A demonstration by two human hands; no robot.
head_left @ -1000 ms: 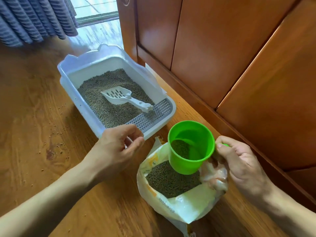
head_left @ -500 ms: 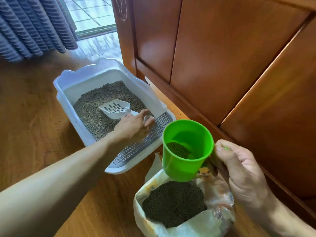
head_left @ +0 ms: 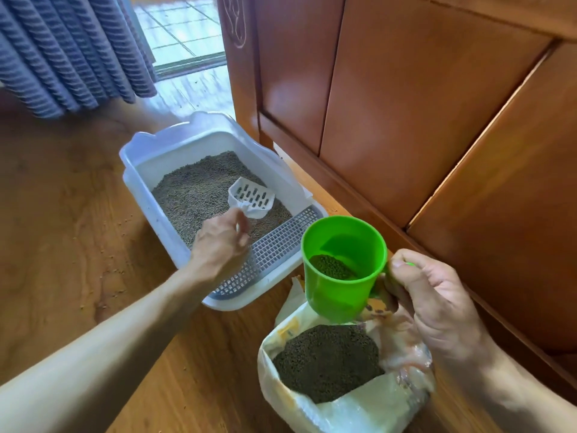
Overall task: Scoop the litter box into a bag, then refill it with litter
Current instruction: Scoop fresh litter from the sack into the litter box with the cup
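Looks like you're in the refill part: your right hand (head_left: 437, 304) grips a green plastic cup (head_left: 342, 270), barely filled, over the open litter bag (head_left: 352, 401). Your left hand (head_left: 223, 245) holds the white slotted scoop (head_left: 251, 198) inside the white litter box (head_left: 150, 189). Pouring's left.

The litter box (head_left: 175, 145) is hemmed on its right by the wooden cabinet (head_left: 390, 104); its left floor (head_left: 62, 214) side seems left open.
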